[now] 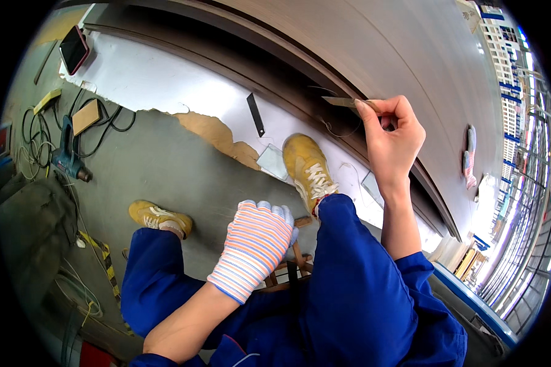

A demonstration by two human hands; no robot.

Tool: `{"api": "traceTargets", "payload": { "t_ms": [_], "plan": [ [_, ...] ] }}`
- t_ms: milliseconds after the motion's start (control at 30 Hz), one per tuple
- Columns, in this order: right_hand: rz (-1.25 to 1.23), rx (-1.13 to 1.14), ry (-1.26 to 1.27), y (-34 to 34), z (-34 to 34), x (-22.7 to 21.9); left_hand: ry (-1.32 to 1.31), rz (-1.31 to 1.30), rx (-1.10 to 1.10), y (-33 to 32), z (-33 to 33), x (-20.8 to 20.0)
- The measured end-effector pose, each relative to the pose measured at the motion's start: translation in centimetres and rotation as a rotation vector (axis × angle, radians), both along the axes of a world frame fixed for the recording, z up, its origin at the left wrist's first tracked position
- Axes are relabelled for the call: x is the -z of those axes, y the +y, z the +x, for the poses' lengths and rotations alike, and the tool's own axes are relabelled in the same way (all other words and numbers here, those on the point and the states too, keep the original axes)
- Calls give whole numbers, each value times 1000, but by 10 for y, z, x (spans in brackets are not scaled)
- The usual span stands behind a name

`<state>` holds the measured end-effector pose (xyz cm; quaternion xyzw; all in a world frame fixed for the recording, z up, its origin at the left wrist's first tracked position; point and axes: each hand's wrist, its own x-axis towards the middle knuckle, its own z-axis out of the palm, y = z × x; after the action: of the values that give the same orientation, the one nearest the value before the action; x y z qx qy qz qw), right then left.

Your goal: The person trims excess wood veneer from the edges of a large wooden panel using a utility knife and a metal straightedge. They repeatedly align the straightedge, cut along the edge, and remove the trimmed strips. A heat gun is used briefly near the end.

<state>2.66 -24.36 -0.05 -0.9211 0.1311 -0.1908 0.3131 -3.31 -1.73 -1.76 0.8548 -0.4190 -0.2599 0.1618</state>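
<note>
My bare right hand (393, 131) pinches a thin, flat blade (338, 101) between thumb and fingers. The blade points left, close to the lower edge of a large brown-grey panel (373, 49). Below it, a thin curled strand (343, 134) hangs by the panel's edge. My left hand (260, 235), in a white glove with orange and blue stripes, is curled closed between my knees; its palm side is hidden, so what it holds, if anything, does not show. A dark blade (255, 115) lies on the white sheet (134, 67) beneath the panel, left of my shoe.
A phone (74, 50) rests at the far left end of the sheet. On the grey floor lie a heat gun (70, 158), coiled cables and a tan block (86, 117). Another striped glove (469, 158) lies on the panel at right. Wooden stool parts (294, 263) show below me.
</note>
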Motion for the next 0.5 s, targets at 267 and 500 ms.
{"api": "traceTargets", "payload": {
  "t_ms": [267, 500],
  "plan": [
    [-8, -8, 7, 18, 16, -1, -25, -44, -39, 5, -3, 4],
    [3, -19, 28, 39, 34, -6, -72, -14, -16, 4, 0, 10]
  ]
}}
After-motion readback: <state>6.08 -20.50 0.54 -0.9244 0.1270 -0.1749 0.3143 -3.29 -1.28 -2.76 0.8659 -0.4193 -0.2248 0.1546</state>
